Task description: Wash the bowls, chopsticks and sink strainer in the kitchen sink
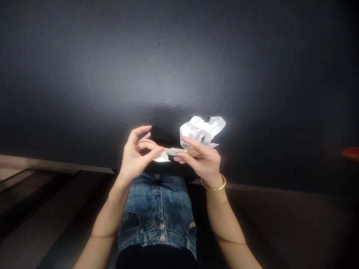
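Note:
A small, narrow, pale item with a green end (pixel 176 151) spans the gap between my two hands. My right hand (pixel 206 160) pinches it at the green end; its exact kind does not show. The thumb and a fingertip of my left hand (pixel 137 153) close at the other end, where a small white paper piece (pixel 162 157) hangs below the thumb. The left index finger is raised and curved. Just beyond my right fingers is a crumpled sheet of thin white paper (pixel 200 129). Whether the right hand also holds that sheet, I cannot tell.
A large, dark, slightly glossy surface (pixel 157 74) fills the view beyond my hands. At the right edge sits a blurred orange-red thing (pixel 350 153). My jeans (pixel 159 209) show below the hands, with dark, dim shapes (pixel 56 209) to the left.

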Tool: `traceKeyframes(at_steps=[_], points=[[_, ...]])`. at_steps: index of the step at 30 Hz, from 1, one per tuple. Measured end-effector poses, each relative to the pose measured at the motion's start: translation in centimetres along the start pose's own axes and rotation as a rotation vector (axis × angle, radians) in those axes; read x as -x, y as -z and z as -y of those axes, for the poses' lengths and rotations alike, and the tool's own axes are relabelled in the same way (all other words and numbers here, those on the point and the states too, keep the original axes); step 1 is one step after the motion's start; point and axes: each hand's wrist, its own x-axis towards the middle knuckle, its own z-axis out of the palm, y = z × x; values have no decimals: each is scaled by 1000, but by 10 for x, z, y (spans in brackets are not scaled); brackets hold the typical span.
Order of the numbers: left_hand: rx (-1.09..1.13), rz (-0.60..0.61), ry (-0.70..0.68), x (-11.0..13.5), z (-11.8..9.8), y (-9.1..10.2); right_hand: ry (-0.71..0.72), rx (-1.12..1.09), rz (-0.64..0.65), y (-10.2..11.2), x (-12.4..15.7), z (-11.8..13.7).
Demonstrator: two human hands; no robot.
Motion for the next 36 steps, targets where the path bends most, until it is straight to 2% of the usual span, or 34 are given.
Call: traceKeyframes(at_steps=[3, 5, 7, 9, 11, 13, 16, 20, 22, 25, 28, 33, 36], points=[[23, -16, 34, 0, -6, 12, 35, 24, 147, 7, -11, 10], [18, -50, 25, 1, -13, 28, 51, 53, 177, 12, -16, 16], [13, -131, -3, 2, -21, 47, 47, 88, 107, 19, -20, 17], [16, -229, -43, 4, -26, 63, 33, 132, -46, 26, -24, 13], [8, -272, -45, 6, -28, 70, 26, 216, -191, 29, -31, 6], [-11, -250, -25, 8, -28, 64, 28, 357, -270, 25, -38, 4], [-35, -221, -42, 9, -27, 43, 64, 483, -313, 7, -39, 15], [-45, -195, -140, 13, -28, 19, 92, 210, -132, -23, -22, 33], [-13, -119, -172, 15, -26, 14, 73, 57, -83, -31, -15, 35], [113, 2, -198, 17, -22, 9, 61, -113, -73, -34, -10, 32], [193, 9, -234, 16, -17, 4, 38, -229, -16, -33, -9, 29], [194, 82, -279, 15, -19, -1, -9, -246, -59, -35, -7, 33], [135, 74, -329, 16, -20, -1, -16, -239, -101, -39, -4, 34]])
